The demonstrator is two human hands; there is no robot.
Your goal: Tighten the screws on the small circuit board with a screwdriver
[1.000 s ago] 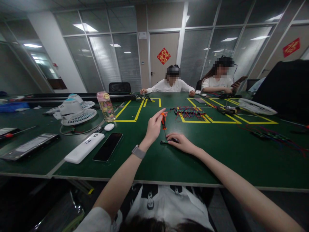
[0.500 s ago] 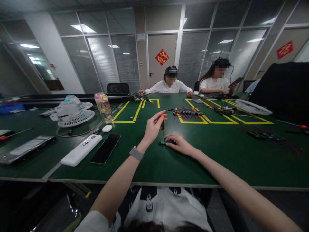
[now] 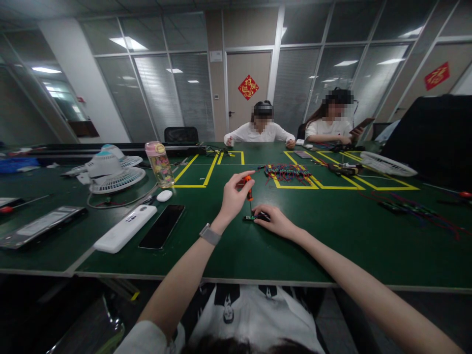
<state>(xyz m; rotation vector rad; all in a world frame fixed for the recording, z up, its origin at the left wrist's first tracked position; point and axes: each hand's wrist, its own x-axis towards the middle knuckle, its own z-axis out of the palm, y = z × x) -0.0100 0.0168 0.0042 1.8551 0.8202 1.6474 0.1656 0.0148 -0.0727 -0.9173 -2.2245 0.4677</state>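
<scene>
My left hand (image 3: 236,196) grips an orange-and-black screwdriver (image 3: 250,192) by its handle, fingers round the upper part. The shaft points down, nearly upright, and its tip meets a small green circuit board (image 3: 249,218) on the table. Pressed low against the tabletop, my right hand (image 3: 271,219) pinches the right end of that board. Dark parts or wires show beneath its fingers, though they are mostly hidden.
A black phone (image 3: 162,227), a white power bank (image 3: 125,229) and a bottle (image 3: 160,164) stand left of my hands, with white fans (image 3: 116,177) beyond. Wired boards (image 3: 287,173) lie ahead on the green table (image 3: 332,236). Two people sit opposite.
My hands stay nearly in place, with the left fingers slightly shifted on the screwdriver handle. Across the table, one person's hand has drawn inward to the right.
</scene>
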